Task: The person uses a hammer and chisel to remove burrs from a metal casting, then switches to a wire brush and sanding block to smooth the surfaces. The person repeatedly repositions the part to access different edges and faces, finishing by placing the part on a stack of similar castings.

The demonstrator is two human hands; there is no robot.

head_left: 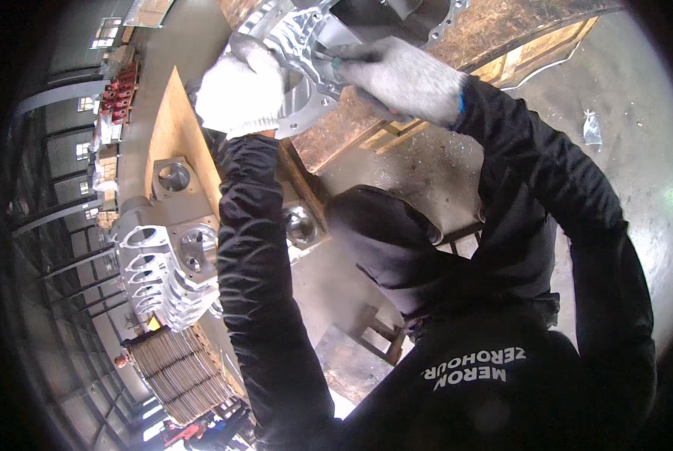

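A silver metal casting [297, 113] with a machined flange and bolt holes lies on a brown worktop at the top of the view. My left hand [242, 89], in a white knitted glove washed out by glare, is curled at the casting's left side and looks closed on its edge. From the right comes my right hand [404, 79] in a greyish glove with a blue cuff edge. Its fingers are pinched together over the casting's inner wall. A small greenish bit shows at those fingertips, but what they hold is too small to name.
The brown worktop [336, 139] has a wooden frame below. Left of my left arm stand a plywood sheet [173, 128] and several grey castings [175, 252]. Farther back are a slatted wooden stack [175, 368] and red parts [119, 94]. A clear plastic bag [592, 129] lies on the floor.
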